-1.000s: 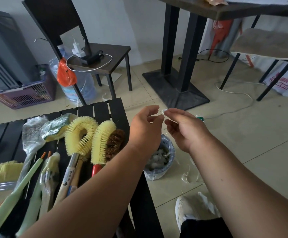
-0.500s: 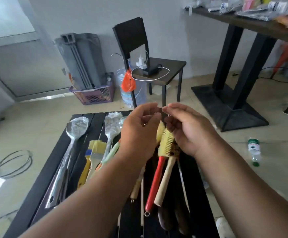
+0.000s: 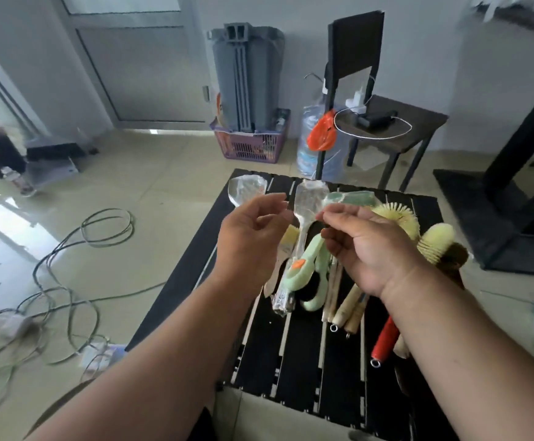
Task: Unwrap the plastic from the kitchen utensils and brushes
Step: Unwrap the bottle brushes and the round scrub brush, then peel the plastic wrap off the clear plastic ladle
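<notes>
Crowding slatted table (image 3: 259,354): wrapped spoons (image 3: 308,202), brushes (image 3: 435,240).

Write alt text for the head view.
Two bare hands, left and right, hover apart over a black slatted table of wrapped spoons, brushes and green utensils. Cables sprawl on the tiled floor.

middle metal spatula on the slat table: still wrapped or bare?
Still wrapped. The spatula shows crinkled clear plastic over its head, bunched at the handle end, lying on the table.
</notes>
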